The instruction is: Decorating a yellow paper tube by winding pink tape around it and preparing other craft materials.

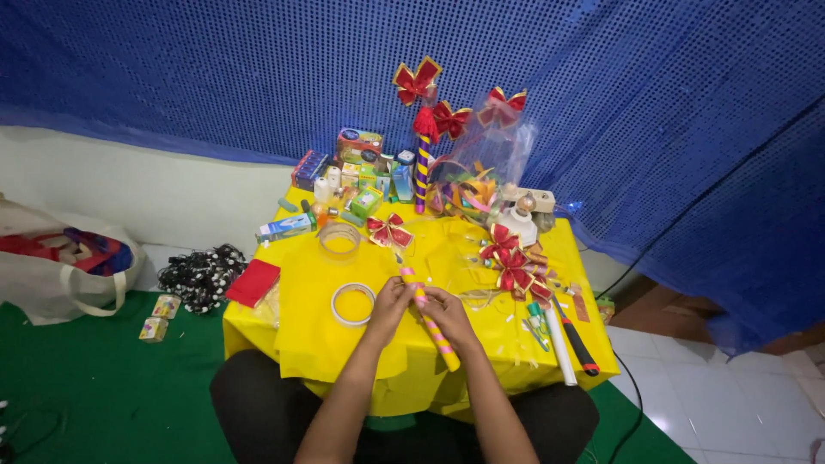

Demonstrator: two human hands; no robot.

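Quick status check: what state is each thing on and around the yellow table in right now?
Left hand: gripping the striped stick.
Right hand: gripping the same stick.
Striped stick: held, slanted above the table.
Tape roll: lying flat.
Upright striped stick: standing, red bows on top.
Cloth bag: open, on the floor.

forearms – bare, no sleeves in view | left hand (389, 302) and right hand (447, 314) – no rings or watch seen | legs – dark trousers below the yellow table (344, 344)

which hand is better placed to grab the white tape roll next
Left. The left hand sits right beside the white tape roll, while the right hand is on the striped stick's far side.
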